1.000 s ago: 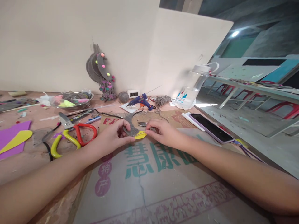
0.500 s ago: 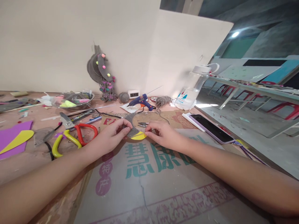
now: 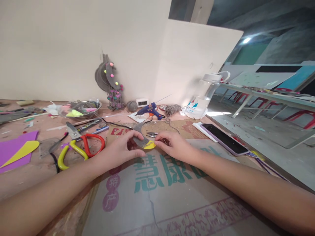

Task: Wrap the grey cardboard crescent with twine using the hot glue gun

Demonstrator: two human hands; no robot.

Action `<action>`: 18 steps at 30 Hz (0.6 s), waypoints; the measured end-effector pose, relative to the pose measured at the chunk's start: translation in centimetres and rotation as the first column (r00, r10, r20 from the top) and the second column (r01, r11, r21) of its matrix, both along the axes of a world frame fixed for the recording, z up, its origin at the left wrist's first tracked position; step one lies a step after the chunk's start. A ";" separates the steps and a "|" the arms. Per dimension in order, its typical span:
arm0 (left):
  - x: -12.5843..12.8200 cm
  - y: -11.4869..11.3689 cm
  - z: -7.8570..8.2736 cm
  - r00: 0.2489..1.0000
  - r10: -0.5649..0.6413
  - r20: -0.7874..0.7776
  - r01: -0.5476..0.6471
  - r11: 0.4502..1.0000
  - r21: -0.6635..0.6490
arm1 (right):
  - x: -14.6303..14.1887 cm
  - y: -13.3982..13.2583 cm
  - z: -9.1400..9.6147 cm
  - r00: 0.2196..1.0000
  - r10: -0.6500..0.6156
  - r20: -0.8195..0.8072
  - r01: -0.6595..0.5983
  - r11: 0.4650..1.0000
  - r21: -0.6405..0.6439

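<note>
A crescent-shaped piece lies between my hands, most of it wrapped in grey yarn. Its near right end is bare yellow, and a grey strand crosses it. My left hand is at the crescent's left edge, fingers curved beside it and thumb stretched out below, apart from the fingers. My right hand pinches at the yellow tip; whether the strand is also between those fingers I cannot tell. Just behind, small pliers or snips lie on the printed cardboard.
Left are red-and-yellow-handled scissors, purple foam and a bowl of craft bits. A glue gun, yarn ball, twine bundle and water bottle stand behind. A phone lies right.
My left thumb has come away from the crescent and spread toward the lower right. The strand drawn between my hands now lies across the yellow end. The view has tilted slightly up.
</note>
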State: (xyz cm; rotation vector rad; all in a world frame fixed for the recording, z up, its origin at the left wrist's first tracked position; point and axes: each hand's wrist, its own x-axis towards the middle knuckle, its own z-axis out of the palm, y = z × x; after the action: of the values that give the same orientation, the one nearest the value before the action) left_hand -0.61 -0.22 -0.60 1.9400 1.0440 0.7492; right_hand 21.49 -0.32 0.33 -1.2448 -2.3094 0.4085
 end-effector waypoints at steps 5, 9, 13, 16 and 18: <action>0.2 -0.1 0.0 0.999 0.036 -0.036 -0.035 0.999 0.028 | 0.1 0.2 -0.2 1.000 -0.005 0.004 0.005 1.000 -0.006; 0.2 -0.4 0.3 0.998 0.038 -0.054 -0.036 0.999 0.037 | 0.1 0.2 -0.3 1.000 0.004 0.008 -0.004 1.000 -0.023; 0.2 -0.3 0.3 0.999 0.016 -0.043 -0.015 1.000 0.024 | 0.2 0.1 -0.3 1.000 0.011 0.003 -0.011 1.000 -0.022; 0.2 -0.1 0.2 1.000 0.011 -0.029 -0.011 1.000 0.016 | 0.2 0.1 -0.3 1.000 0.011 0.017 -0.011 1.000 -0.010; 0.1 0.0 0.1 0.999 0.013 -0.035 -0.013 1.000 0.005 | 0.3 0.0 -0.3 0.999 0.005 0.036 -0.004 1.000 -0.005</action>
State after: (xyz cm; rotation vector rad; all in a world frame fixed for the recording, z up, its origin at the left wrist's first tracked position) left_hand -0.48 -0.27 -0.48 1.9579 1.0780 0.7279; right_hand 21.81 -0.28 0.08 -1.2592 -2.3428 0.3972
